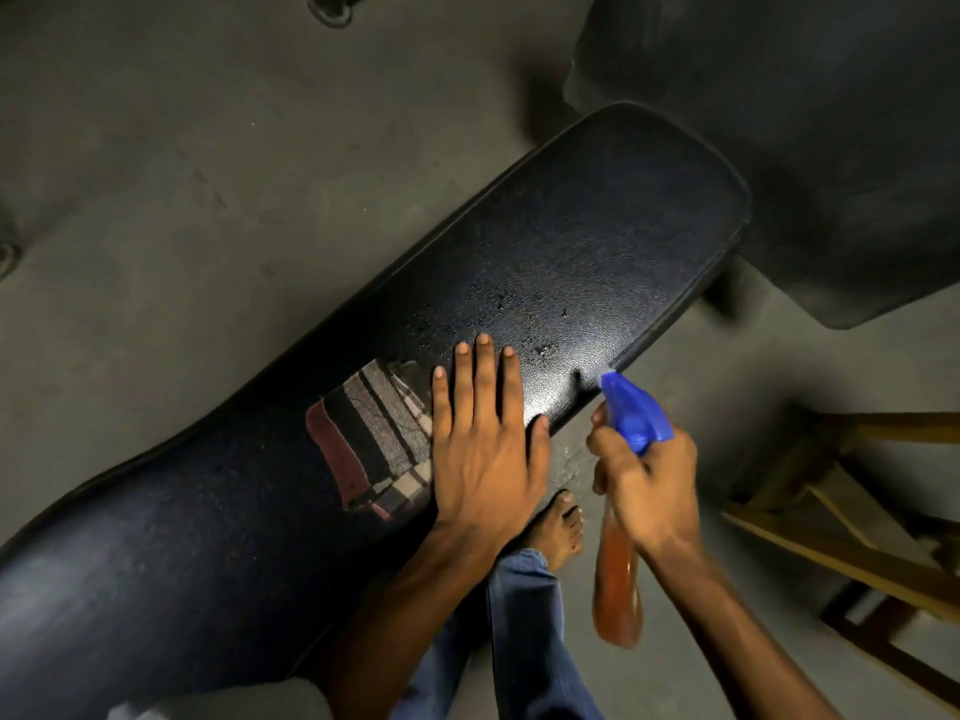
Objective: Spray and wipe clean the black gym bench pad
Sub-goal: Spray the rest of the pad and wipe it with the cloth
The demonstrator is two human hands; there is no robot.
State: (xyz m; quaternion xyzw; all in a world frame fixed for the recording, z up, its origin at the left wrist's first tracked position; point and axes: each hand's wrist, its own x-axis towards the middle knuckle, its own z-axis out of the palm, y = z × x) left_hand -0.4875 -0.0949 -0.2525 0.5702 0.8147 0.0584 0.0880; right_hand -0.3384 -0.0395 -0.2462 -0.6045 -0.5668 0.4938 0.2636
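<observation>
Spraying bench pad (pixel 597 241), your right hand (pixel 647 485) wrapped round spray bottle (pixel 621 589), nozzle aimed at droplets. Left hand (pixel 485 439) flat, fingers spread, pinning striped cloth (pixel 371 439) on pad, likely ready for wipe.

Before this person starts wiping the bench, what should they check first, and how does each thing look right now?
1. Pad wetted: ok. Droplets show on the pad just past the fingertips.
2. Cloth within reach: ok. The striped cloth lies on the pad, partly under the left hand.
3. Left hand gripping the cloth: not ok. It lies flat, fingers spread.
4. Nozzle aimed at the pad: ok. The bottle in the right hand points its blue head at the near edge.
5. Whole pad sprayed: cannot tell. The near end looks dull, with no clear droplets.
6. Overspray: not ok. A wet patch shows on the floor by the bare foot.
</observation>
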